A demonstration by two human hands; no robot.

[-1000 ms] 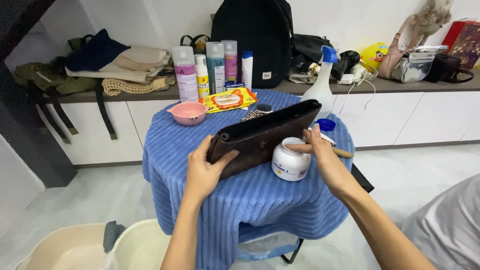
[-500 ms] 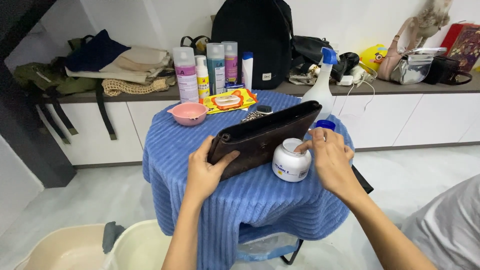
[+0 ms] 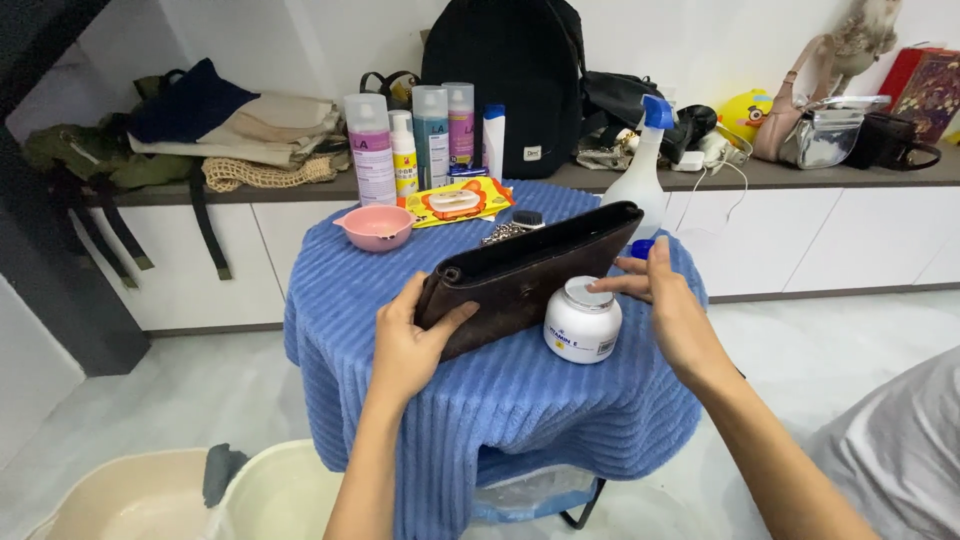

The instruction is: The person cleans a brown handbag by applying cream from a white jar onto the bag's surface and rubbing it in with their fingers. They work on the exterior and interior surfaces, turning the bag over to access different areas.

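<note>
Left hand (image 3: pixel 408 345) gripping the near end of a dark brown leather purse (image 3: pixel 530 275) on the blue-covered table (image 3: pixel 520 400), right hand (image 3: pixel 672 310) with fingers loosely spread, fingertips on a white cream jar (image 3: pixel 583 320) just beside the purse

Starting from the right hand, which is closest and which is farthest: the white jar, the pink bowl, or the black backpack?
From the right hand:
1. White jar, just left of it, by the fingertips.
2. Pink bowl, across the table, far left.
3. Black backpack, behind on the counter.
</note>
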